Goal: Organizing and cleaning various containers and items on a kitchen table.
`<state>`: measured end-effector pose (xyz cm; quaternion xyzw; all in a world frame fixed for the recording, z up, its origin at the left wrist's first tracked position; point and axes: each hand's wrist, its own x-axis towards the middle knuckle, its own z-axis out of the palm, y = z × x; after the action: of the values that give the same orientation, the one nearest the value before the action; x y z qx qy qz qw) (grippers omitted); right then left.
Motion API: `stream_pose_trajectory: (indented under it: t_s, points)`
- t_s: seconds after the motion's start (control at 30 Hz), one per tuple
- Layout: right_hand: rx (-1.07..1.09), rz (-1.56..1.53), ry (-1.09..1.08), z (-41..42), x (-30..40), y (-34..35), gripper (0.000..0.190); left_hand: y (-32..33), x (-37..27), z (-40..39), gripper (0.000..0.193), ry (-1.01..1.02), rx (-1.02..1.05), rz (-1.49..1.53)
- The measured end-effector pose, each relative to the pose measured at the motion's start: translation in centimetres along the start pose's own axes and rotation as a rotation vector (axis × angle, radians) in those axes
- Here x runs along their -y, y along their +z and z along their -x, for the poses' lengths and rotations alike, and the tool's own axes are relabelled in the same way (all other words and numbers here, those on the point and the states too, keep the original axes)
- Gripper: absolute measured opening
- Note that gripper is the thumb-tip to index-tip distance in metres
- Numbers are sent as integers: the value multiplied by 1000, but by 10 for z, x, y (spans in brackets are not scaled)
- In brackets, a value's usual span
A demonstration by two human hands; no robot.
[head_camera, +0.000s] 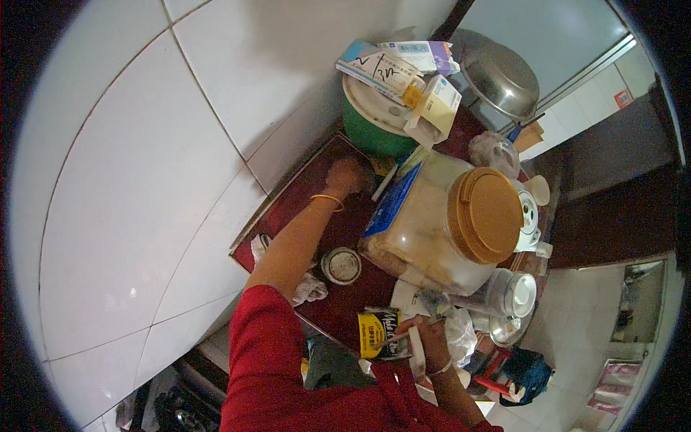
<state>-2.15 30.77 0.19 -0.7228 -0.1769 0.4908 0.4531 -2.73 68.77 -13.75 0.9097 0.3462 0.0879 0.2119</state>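
My left hand [350,177], with a yellow bangle at the wrist, reaches down to the dark red tabletop [294,210] behind a large clear plastic jar [421,232]. Its fingers are in shadow, so I cannot see whether they hold anything. Beside them a thin white stick-like item [385,182] leans near the jar. My right hand [431,340] grips a white flat object [416,353] at the table's near side. A thin stick [391,341] also shows at these fingers, over a yellow and black packet [375,333] that bears writing.
The jar has a brown screw lid [488,213]. Medicine-type boxes [380,73] lie on a green lidded container [372,129]. A metal basin [505,78] leans behind. A small lidded jar [341,265] and a cloth [309,289] lie near my left forearm. Clear canisters [499,294] stand right.
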Motion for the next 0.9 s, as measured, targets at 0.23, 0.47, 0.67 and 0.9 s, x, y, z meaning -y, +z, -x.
stream_pose_trajectory:
  t_s: [0.23,0.47,0.67,0.9]
  points:
    - [47,-145,-24,0,-6,-6,37,-81,-16,55,17,-409,137,864]
    - [122,-208,-45,10,8,6,29,-188,-69,156,11,-258,-53,1316]
    - [112,-112,-184,20,51,-2,23,-222,-132,198,10,-42,-26,1226]
    - [111,-281,-449,48,119,-1,23,-229,-202,225,10,84,106,1090]
